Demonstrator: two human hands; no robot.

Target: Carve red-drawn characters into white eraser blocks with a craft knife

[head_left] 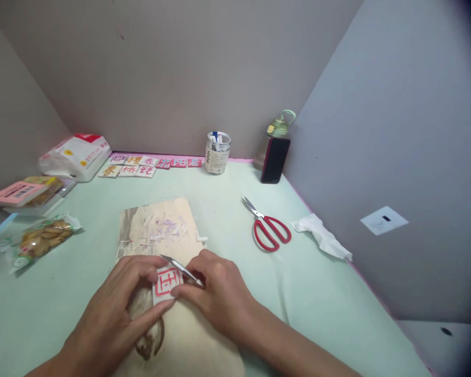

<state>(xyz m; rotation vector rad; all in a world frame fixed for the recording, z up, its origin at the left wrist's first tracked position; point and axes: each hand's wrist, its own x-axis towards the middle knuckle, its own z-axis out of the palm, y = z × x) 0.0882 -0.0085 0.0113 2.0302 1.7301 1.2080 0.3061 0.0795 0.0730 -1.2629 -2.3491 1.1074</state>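
Note:
Between the fingers of my left hand (118, 301) is a small white square tile (168, 291) with a red Chinese character inside a red frame. The left fingertips grip its left side and lower edge. In my right hand (223, 293) is a silver craft knife (183, 270), its blade pointing up and left above the tile's top edge. The right thumb also touches the tile's right side. Both hands are over a worn beige board (196, 335) with a brown drawing on it. Purple and white shavings (168, 228) lie on the far part of that board.
Red-handled scissors (265, 230) and a crumpled tissue (324, 238) lie to the right. At the back stand a can (216, 157), a phone (276, 161) against a green bottle (281, 124), and several character tiles (145, 170). A snack bag (43, 241) and tissue pack (78, 157) lie left.

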